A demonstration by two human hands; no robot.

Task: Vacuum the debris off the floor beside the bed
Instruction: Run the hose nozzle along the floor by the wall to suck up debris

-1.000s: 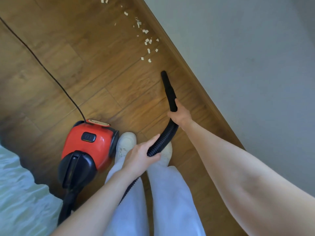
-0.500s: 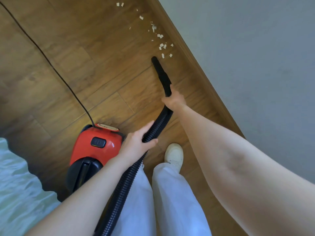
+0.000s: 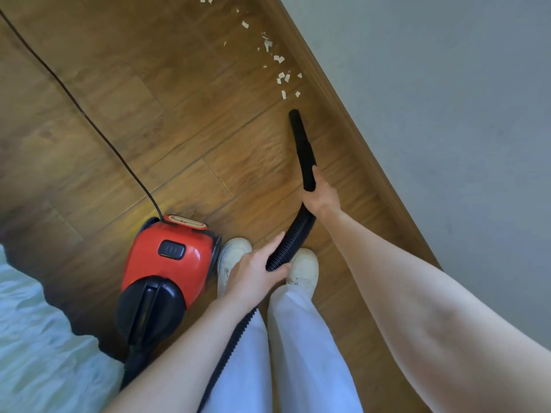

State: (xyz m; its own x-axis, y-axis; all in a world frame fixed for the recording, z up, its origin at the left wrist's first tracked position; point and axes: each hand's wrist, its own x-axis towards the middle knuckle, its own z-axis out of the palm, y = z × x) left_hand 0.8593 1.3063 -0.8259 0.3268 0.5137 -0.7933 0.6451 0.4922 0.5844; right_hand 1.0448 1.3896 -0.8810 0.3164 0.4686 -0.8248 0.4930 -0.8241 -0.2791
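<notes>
**mopbucket:** Since the debris (image 3: 281,76) is just pale little scraps strung along the floor (image 3: 167,114) by the baseboard (image 3: 357,129), I'd guess it's feather-light and flies up the nozzle (image 3: 301,144) no problem; the tip sits just short of the nearest bits, not touching them; none look picked up yet.

**hosewrangler:** agreed; the handling question is really the tube. That nozzle looks like stiff plastic, so it aims well; the right hand (image 3: 322,201) has its fingers wrapped round the base of it, right where it joins the ribbed hose (image 3: 293,236); good spot, it steers the tip.

**mopbucket:** and the left hand (image 3: 253,272)?

**hosewrangler:** fingers curled round the hose lower down, near the shoes; that part's floppy and springy, so it wants a second grip or it'll tug. The red vacuum (image 3: 167,263) sits beside the feet, bed (image 3: 35,338) at the lower left; probably light enough to drag by the hose.
</notes>
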